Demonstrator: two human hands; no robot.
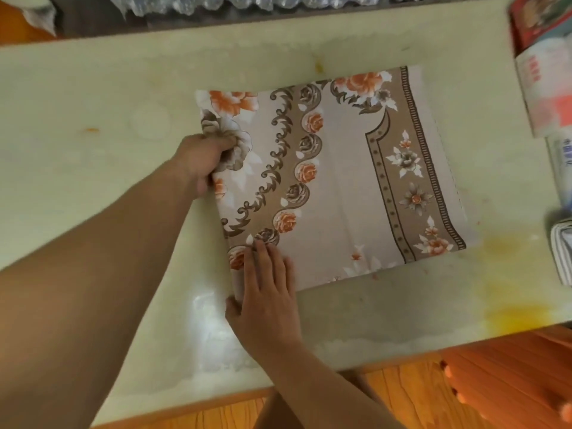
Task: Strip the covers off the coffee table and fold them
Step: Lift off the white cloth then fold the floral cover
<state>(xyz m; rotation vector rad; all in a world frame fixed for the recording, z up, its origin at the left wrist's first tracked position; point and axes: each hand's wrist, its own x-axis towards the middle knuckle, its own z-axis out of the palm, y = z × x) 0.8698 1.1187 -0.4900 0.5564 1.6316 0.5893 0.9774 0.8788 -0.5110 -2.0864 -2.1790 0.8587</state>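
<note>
Folded floral cover (pixel 337 178) lies mid-table (pixel 93 88) | left hand (pixel 201 159) bunched on its left edge, seemingly to lift the fold | right hand (pixel 269 292) spread flat, pinning near-left corner.

light: soft, even, warm | glare: pale patch on table (pixel 213 308) near edge | shadows: faint | blur: right edge smeared | distortion: wide-angle bowing

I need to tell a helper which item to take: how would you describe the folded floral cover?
On the pale coffee table, look at its middle. The folded floral cover lies flat there, the only patterned cloth: orange roses and brown scrolls, its left edge held by both hands.
</note>
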